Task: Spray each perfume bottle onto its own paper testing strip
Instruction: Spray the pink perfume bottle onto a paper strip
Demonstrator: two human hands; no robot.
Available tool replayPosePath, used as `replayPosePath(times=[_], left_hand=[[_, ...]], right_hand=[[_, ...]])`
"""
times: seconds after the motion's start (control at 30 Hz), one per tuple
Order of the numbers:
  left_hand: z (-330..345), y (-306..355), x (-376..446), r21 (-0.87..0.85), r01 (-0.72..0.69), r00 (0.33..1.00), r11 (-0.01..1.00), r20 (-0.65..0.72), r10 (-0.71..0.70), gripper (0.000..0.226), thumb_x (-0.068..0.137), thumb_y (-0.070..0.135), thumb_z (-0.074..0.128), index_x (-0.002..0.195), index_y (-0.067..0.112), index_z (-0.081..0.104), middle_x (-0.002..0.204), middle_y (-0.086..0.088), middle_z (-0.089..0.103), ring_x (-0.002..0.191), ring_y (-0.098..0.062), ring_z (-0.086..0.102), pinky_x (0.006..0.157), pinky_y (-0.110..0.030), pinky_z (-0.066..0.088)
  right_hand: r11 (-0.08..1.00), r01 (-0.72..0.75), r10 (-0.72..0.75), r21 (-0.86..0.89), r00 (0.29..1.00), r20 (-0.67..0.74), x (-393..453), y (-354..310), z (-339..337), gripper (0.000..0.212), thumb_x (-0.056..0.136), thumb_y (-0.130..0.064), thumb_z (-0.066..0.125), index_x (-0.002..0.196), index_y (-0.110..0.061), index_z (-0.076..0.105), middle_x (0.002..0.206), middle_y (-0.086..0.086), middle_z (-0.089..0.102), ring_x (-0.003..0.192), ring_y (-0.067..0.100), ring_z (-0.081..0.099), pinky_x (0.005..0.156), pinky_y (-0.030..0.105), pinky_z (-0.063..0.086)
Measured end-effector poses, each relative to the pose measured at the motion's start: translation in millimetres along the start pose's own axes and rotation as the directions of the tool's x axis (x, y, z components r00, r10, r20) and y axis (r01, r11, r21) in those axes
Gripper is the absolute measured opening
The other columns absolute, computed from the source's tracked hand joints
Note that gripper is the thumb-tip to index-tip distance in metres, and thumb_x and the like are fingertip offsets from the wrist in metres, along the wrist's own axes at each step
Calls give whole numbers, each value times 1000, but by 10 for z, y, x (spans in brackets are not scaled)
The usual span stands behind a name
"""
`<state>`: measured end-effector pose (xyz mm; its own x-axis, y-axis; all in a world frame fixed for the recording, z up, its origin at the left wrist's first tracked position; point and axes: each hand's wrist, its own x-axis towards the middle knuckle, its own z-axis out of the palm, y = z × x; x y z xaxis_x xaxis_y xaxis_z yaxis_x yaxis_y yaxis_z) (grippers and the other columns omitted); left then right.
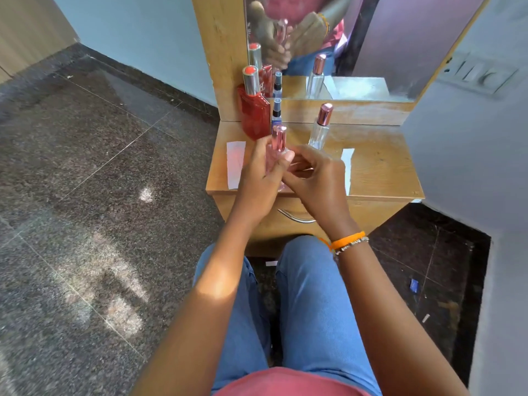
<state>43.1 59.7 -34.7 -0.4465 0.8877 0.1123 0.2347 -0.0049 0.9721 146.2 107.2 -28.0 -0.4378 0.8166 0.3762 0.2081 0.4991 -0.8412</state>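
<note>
- While I hold this view, the left hand (258,174) grips the pink perfume bottle (277,147) above the middle of the wooden dresser top (377,167), fingers curled around its body.
- The right hand (315,178) meets the bottle from the right; its thumb tip presses the bottle's shoulder, and I cannot tell how the remaining curled fingers lie.
- The bottle's long axis runs near vertical, with the rose cap (279,136) pointing up and slightly away from me.
- The dresser's front edge lies just under both wrists; its left edge drops to the dark tiled floor (85,195), and its right edge stands near a grey wall (471,167).
- A mirror (357,47) closes the back edge.
- The red bottle (255,114) and a small blue spray bottle (276,112) stand at the back left, just beyond the held bottle.
- The clear bottle (320,128) stands upright at back centre-right.
- One paper strip (235,164) lies flat left of the hands, another strip (347,167) to their right, partly hidden.
- Open surface remains on the right half of the top.
</note>
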Motion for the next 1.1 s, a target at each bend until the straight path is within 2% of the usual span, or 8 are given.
replayPosePath(times=[0.17, 0.3, 0.47, 0.57, 0.67, 0.8, 0.93, 1.1], left_hand=[[69, 34, -72, 147, -65, 998, 987, -15, 68, 31, 94, 30, 48, 120, 14, 44, 99, 3, 55, 93, -15, 54, 80, -28, 43], [162, 125, -155, 404, -265, 960, 876, 27, 278, 34, 91, 17, 51, 121, 4, 43, 110, -12, 57, 100, -29, 53, 82, -37, 40], [83, 225, -213, 274, -212, 975, 938, 124, 184, 30, 95, 18, 49, 123, 10, 42, 101, 7, 54, 79, 3, 47, 74, 0, 32], [49, 206, -221, 176, -67, 986, 982, 162, 38, 35, 96, 28, 46, 129, 18, 38, 109, 10, 51, 92, 1, 49, 72, 7, 29], [69, 183, -209, 123, -10, 984, 992, 179, -13, 40, 94, 32, 49, 130, 21, 35, 118, 7, 48, 101, -2, 47, 72, 9, 31], [166, 163, -158, 16, 12, 981, 1000, 194, -15, 40, 87, 34, 60, 119, 23, 39, 120, 1, 56, 110, -10, 54, 96, -17, 41], [350, 149, -117, 37, 10, 976, 999, 219, -18, 61, 74, 47, 63, 121, 20, 37, 127, -2, 57, 116, -13, 55, 102, -41, 44], [504, 123, -71, 3, 42, 949, 999, 314, -41, 39, 83, 31, 63, 114, 21, 43, 116, 7, 63, 111, -8, 59, 102, -40, 45]], right_hand=[[911, -169, 128, 376, 983, 131, 93, -234, -319, 31, 86, 5, 54, 110, -12, 49, 104, 4, 63, 94, 14, 59, 86, 22, 50], [679, -322, 350, 660, 932, 95, 223, -573, -121, 10, 95, -7, 48, 98, -17, 46, 80, 2, 57, 70, 11, 53, 64, 24, 45], [475, -335, 436, 814, 893, 113, 416, -605, -203, 18, 92, -2, 41, 79, -14, 45, 43, -8, 33, 40, 7, 29, 46, 22, 29], [345, -349, 436, 871, 882, 181, 449, -478, -410, 17, 80, 2, 45, 83, -14, 44, 46, -3, 42, 45, 12, 41, 53, 24, 32], [541, -317, 459, 779, 888, 43, 390, -179, -610, 39, 70, 18, 36, 89, -16, 39, 69, 4, 55, 57, 12, 50, 56, 23, 35], [925, -294, 349, 242, 909, -228, 181, 337, -817, 44, 74, 18, 37, 100, -18, 42, 88, 4, 56, 74, 12, 51, 66, 20, 46], [939, -280, 194, -201, 910, -366, 58, 697, -902, 42, 72, 14, 48, 107, -8, 52, 100, 15, 57, 86, 22, 55, 74, 26, 47], [940, -237, 152, -245, 934, -322, -19, 800, -899, 43, 76, 11, 54, 116, -7, 50, 111, 11, 51, 96, 16, 50, 84, 22, 47]])
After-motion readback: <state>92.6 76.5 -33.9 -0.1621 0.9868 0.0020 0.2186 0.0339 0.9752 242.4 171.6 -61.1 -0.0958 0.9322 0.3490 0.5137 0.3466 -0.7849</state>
